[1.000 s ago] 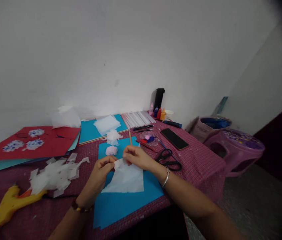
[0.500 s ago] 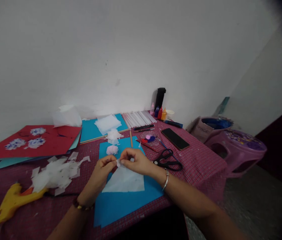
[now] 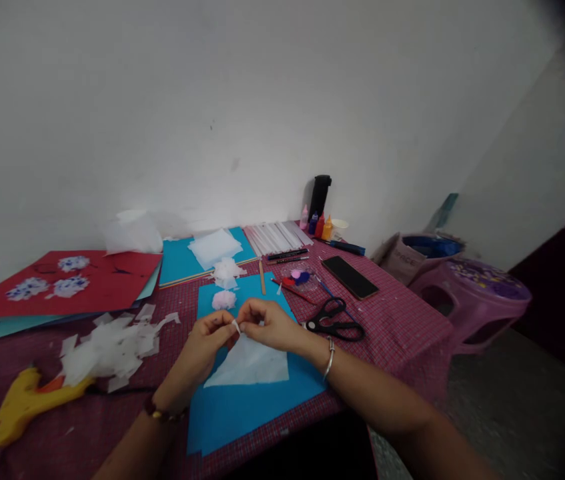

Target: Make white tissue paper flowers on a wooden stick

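My left hand point(image 3: 207, 341) and my right hand point(image 3: 271, 325) meet above the blue sheet point(image 3: 242, 413), both pinched closed on a small white paper piece point(image 3: 235, 325). It looks narrow and twisted; most of it is hidden by my fingertips. Below my fingers a larger white paper sheet point(image 3: 255, 365) lies flat, its far end covered by my hands. Just beyond, a pale pink fluffy paper ball point(image 3: 223, 300) rests on the blue sheet. Behind it is a small heap of white paper pieces point(image 3: 227, 272). Black-handled scissors point(image 3: 336, 321) lie right of my right hand.
Left lie a pile of white paper squares point(image 3: 112, 347), a yellow glue gun point(image 3: 27, 403) and a red sheet point(image 3: 107, 283) with blue-white puffs. To the right are a phone point(image 3: 350, 277), paint bottles point(image 3: 320, 225) and a paint palette point(image 3: 298, 277). A pink stool point(image 3: 472, 307) stands beyond the table.
The paper piece between my fingertips now looks thinner and more upright. My fingers have shifted only slightly; the things on the table stay in place.
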Tool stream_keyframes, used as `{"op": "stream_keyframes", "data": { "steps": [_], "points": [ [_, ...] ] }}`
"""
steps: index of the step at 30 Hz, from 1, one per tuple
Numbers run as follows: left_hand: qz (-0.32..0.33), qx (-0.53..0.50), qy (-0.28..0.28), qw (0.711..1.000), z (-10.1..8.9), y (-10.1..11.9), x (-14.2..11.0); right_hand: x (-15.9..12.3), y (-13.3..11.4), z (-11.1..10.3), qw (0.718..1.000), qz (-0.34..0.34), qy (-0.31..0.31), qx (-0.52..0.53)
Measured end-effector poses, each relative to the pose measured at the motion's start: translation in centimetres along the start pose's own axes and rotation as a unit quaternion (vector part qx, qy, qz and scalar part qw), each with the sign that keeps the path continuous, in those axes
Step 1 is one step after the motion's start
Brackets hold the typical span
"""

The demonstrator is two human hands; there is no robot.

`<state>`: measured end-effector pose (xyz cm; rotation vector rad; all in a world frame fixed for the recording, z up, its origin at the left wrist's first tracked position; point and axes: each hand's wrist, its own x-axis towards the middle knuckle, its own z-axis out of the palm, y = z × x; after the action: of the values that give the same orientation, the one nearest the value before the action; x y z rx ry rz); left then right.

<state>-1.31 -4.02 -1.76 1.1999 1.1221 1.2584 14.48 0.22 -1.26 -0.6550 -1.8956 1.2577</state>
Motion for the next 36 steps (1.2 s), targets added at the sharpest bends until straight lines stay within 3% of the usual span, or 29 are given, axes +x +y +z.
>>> {"op": "stream_keyframes", "data": {
  "steps": [9,23,26,30,34,36],
  "points": [
    [-0.003,0.008,0.029,1.0,0.2,0.5,-0.1,-0.1,0.2,-0.1,1.0,0.004,-0.018,-0.019],
    [0.021,0.043,0.002,0.999,-0.1,0.0,0.0,0.0,0.5,-0.3,0.999,0.027,-0.02,0.012],
    [0.041,0.068,-0.018,0.997,0.4,0.5,-0.1,0.3,1.3,-0.3,0.997,0.039,-0.022,0.058],
    [0.065,0.091,-0.007,0.994,0.6,0.7,0.0,1.1,2.3,-1.2,0.983,0.108,-0.053,0.14],
    [0.008,0.031,-0.029,0.999,-0.5,0.9,-0.1,1.3,1.9,-2.9,0.996,0.05,-0.021,0.069],
    [-0.038,-0.027,-0.049,0.998,-1.1,1.2,-0.3,1.1,1.4,-3.5,0.997,0.015,-0.074,0.022]
  ]
}}
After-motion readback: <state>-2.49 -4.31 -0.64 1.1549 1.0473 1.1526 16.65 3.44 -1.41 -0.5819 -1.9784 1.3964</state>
